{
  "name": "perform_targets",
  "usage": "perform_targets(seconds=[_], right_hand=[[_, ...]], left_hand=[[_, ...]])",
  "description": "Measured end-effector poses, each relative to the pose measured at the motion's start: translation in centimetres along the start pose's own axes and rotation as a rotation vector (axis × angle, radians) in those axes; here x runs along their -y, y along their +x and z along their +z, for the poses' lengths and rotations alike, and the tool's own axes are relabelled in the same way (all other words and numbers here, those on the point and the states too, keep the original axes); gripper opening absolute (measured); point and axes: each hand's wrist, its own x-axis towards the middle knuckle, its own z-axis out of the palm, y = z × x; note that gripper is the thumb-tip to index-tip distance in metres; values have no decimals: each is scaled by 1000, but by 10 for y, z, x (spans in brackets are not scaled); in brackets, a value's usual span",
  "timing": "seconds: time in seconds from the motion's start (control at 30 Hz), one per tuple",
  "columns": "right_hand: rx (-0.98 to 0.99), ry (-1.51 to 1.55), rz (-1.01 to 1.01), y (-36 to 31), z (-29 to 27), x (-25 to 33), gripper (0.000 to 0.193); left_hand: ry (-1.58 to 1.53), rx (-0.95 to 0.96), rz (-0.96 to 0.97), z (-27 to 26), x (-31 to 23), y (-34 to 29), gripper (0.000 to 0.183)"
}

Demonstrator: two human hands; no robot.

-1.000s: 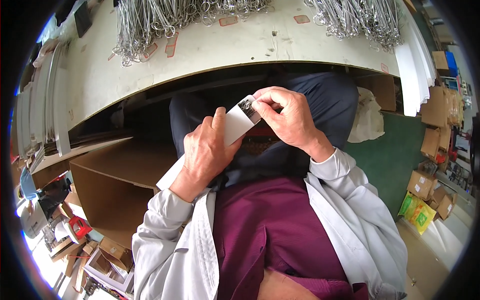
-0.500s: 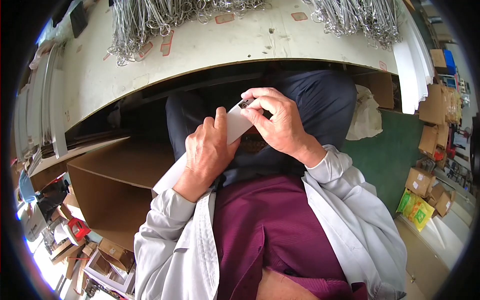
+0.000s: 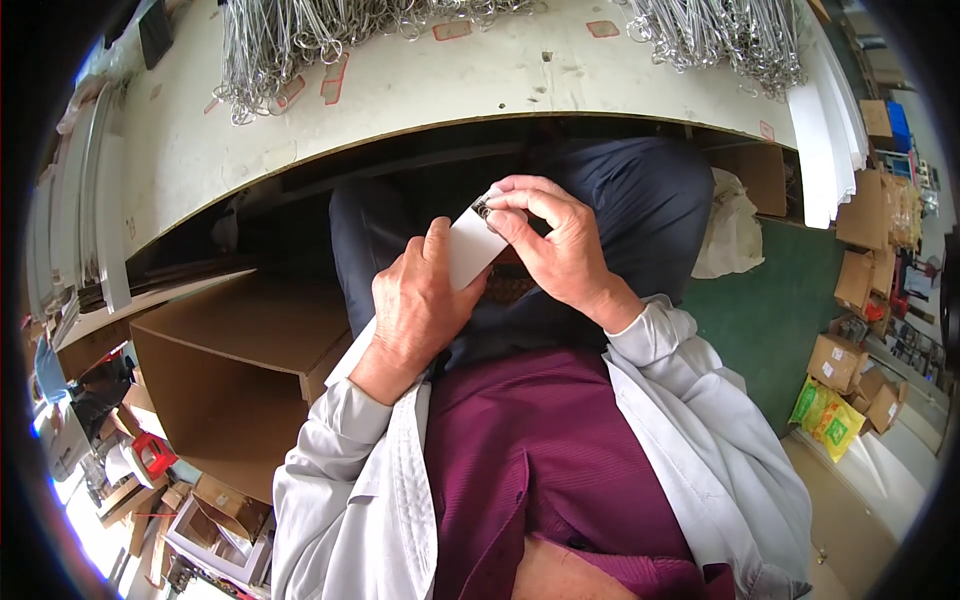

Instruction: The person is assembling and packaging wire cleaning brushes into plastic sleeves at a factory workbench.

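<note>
Over my lap I hold a long, narrow white strip-like piece (image 3: pixel 473 251), tilted with its far end up and to the right. My left hand (image 3: pixel 418 295) is wrapped round its middle, and its near end runs under my left wrist. At the far end sits a small dark metal part (image 3: pixel 481 209), partly covered by fingers. The thumb and fingers of my right hand (image 3: pixel 556 238) pinch at that end, touching the metal part. Whether the part is fixed to the white piece, I cannot tell.
A pale worktable (image 3: pixel 420 85) curves across the front, bearing bundles of looped metal wires (image 3: pixel 290 50). White strips (image 3: pixel 826 140) stand at its right end, more (image 3: pixel 100 200) at its left. An open cardboard box (image 3: pixel 230 340) is on my left. A crumpled whitish bag (image 3: pixel 732 228) lies right of my knee.
The far end of the white piece has turned slightly, showing more of its broad face. My right fingers stay at the metal part, and both hands have barely shifted.
</note>
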Motion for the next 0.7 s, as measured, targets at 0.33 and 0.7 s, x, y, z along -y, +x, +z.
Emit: perform_targets(seconds=[0.33,0.7], right_hand=[[204,299,368,3,-11,4,24],[442,456,632,19,-26,2,22]], left_hand=[[-76,0,-82,-1,0,1,63],[-31,4,-32,1,-2,-2,63]])
